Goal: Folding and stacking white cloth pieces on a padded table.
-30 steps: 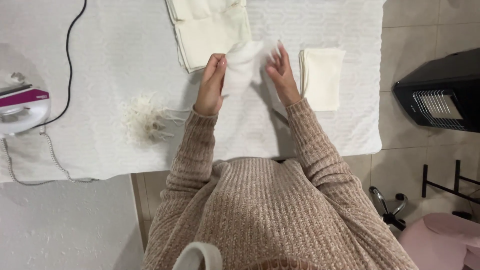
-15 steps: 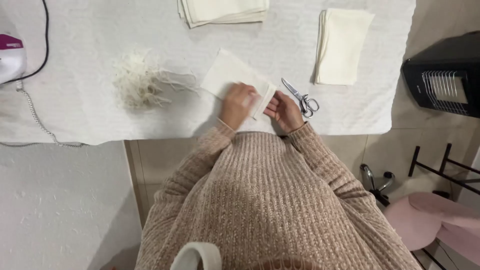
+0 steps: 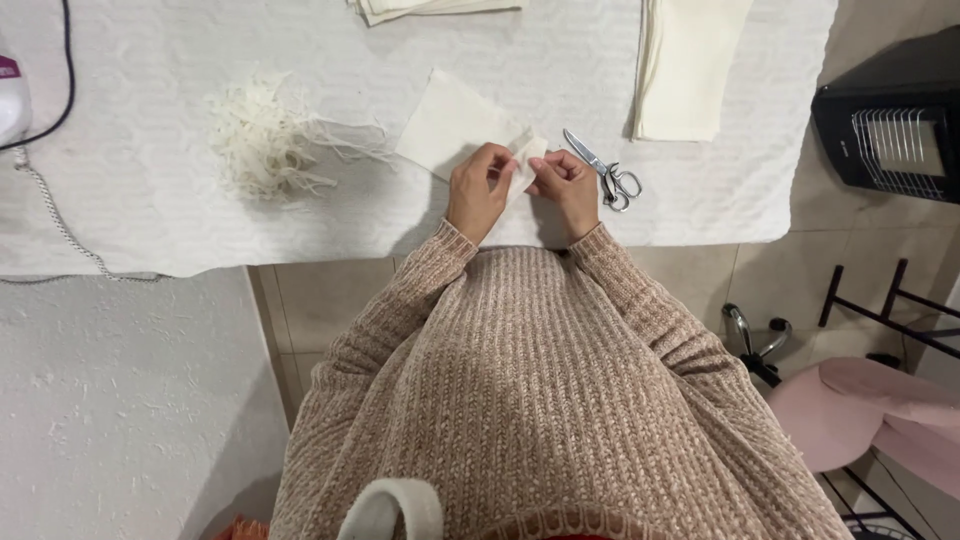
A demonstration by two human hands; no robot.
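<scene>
A square of cream cloth (image 3: 455, 135) lies flat on the white-covered worktop (image 3: 150, 210), its near corner lifted between the two hands. The left hand (image 3: 478, 190) pinches that corner from one side and the right hand (image 3: 565, 185) pinches it from the other, fingers closed tight on the edge; whether a loose thread is caught between the fingertips cannot be made out. The cloth looks light, thin and limp, likely to fray along a cut edge, so it is best held close to the corner with fingertips. Scissors (image 3: 603, 172) lie just beside the right hand, a tangle of pale threads (image 3: 265, 140) to the left, and a folded cream stack (image 3: 685, 65) beyond.
</scene>
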